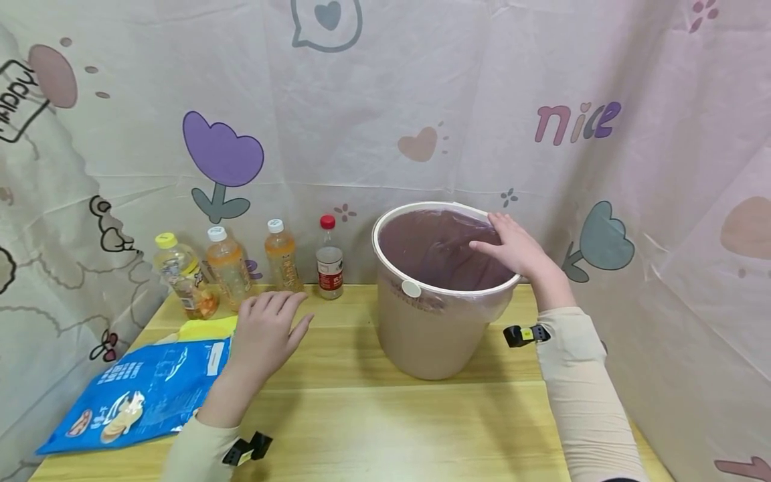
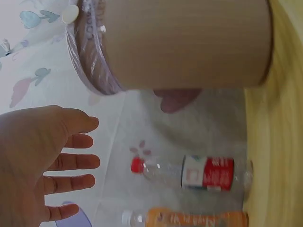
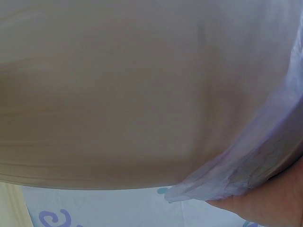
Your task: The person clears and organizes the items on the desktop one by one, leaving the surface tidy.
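Your head view looks forward and down over the table [image 1: 385,428], far enough back to take in your left hand [image 1: 265,335], your right hand [image 1: 515,249], the bin [image 1: 430,341] and the curtain [image 1: 373,100] behind. Your left wrist view looks past that hand toward bin and curtain, turned sideways so the table runs along its right edge. Your right wrist view sits very near the bin, whose wall fills most of it, with the plastic liner [image 3: 246,165] toward the right. All three share the bin; head and left wrist also share the red-capped bottle [image 1: 329,271].
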`<state>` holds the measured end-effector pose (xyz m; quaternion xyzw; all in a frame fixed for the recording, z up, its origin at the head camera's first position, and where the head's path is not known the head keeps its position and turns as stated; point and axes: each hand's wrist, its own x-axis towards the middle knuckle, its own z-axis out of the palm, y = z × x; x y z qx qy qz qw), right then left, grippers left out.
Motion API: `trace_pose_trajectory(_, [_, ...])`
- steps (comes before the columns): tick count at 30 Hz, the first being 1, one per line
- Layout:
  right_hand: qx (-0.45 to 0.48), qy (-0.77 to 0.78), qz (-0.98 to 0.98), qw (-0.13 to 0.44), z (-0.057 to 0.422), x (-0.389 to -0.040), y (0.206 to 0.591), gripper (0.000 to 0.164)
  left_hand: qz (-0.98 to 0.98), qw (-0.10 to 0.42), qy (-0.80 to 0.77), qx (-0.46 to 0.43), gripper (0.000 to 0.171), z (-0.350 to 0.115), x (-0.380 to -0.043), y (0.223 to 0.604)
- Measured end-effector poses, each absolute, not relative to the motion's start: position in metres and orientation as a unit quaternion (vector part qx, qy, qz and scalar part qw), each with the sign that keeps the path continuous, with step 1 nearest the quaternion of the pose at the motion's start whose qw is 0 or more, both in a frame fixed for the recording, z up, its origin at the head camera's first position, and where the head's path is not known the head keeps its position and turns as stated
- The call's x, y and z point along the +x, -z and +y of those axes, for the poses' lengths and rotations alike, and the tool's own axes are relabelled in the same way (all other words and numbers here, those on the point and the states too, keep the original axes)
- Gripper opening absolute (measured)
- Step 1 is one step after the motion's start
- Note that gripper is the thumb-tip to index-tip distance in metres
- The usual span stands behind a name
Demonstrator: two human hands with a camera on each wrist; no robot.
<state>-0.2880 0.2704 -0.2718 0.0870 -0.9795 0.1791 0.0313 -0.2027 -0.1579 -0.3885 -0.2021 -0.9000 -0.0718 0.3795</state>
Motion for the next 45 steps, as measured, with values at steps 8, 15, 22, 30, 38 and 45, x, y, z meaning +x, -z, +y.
trace_pose_trajectory(8, [0.086,-0.179,-0.98,0.031,0.27,-0.288,0.272,0.09,-0.909,0.369,0.061,-0.186,0.053,-0.191,-0.188,0.401])
trace_pose_trajectory(15, [0.085,-0.181,-0.979,0.028,0.269,-0.287,0.271,0.089,-0.922,0.348,0.043,-0.166,0.057,-0.215,-0.169,0.41])
trace_pose_trajectory(22, [0.089,-0.185,-0.978,0.032,0.27,-0.288,0.269,0.088,-0.948,0.29,0.029,-0.132,0.058,-0.231,-0.154,0.417])
trace_pose_trajectory(30, [0.09,-0.186,-0.978,0.036,0.27,-0.29,0.271,0.087,-0.965,0.241,0.016,-0.104,0.045,-0.252,-0.137,0.428])
trace_pose_trajectory(38, [0.091,-0.19,-0.977,0.031,0.27,-0.289,0.271,0.087,-0.978,0.195,-0.006,-0.079,0.046,-0.272,-0.123,0.442])
trace_pose_trajectory(45, [0.091,-0.19,-0.977,0.031,0.27,-0.289,0.27,0.087,-0.992,0.115,-0.005,-0.059,0.056,-0.282,-0.123,0.454])
